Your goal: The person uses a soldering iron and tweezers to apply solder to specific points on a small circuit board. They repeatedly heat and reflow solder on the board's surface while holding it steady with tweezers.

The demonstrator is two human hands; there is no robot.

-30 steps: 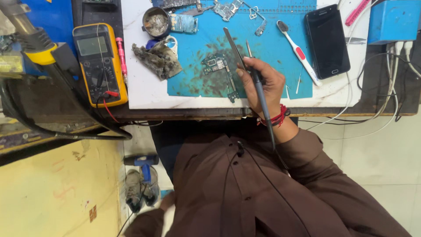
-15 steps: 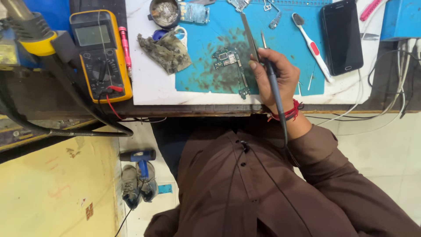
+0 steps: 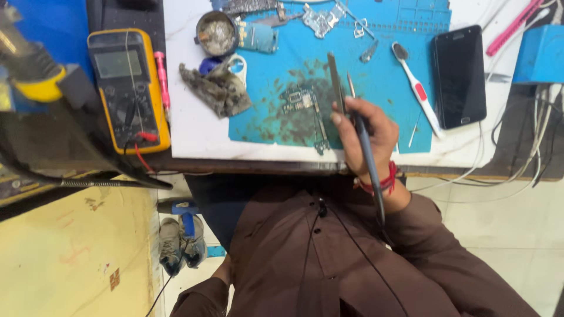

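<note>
Several items, listed from the left of the bench. Yellow handheld multimeter (image 3: 126, 88) with grey screen and red lead, lying far left on the dark tabletop. Pink slim pen-shaped stick (image 3: 163, 76) just beside its right edge. Crumpled grey rag (image 3: 214, 94) on the white board, with a round metal tin (image 3: 215, 32) of grey residue just beyond it. Blue rubber work mat (image 3: 388, 64), stained dark at its middle. Small green bare circuit board (image 3: 304, 104), flat on the stained patch, its long axis running roughly near to far. It lies just left of the right hand (image 3: 369, 132) and apart from it. The right hand is closed around a slim dark grey pen-shaped tool (image 3: 367, 158), shaft running back along the wrist to a cable, thin tip pointing far. A flat metal tweezers (image 3: 335, 79) stands up beside that tip, apparently pinched in the same grasp. Both points aim far and sit to the right of the board. The left hand (image 3: 222, 271) hangs low by the brown shirt, mostly hidden, so its grasp cannot be told; the right hand is much the nearer to the board. White toothbrush with red grip (image 3: 418, 94), right of the hand. Black slab smartphone (image 3: 459, 76), screen dark. Blue plastic box (image 3: 540, 53), far right.
</note>
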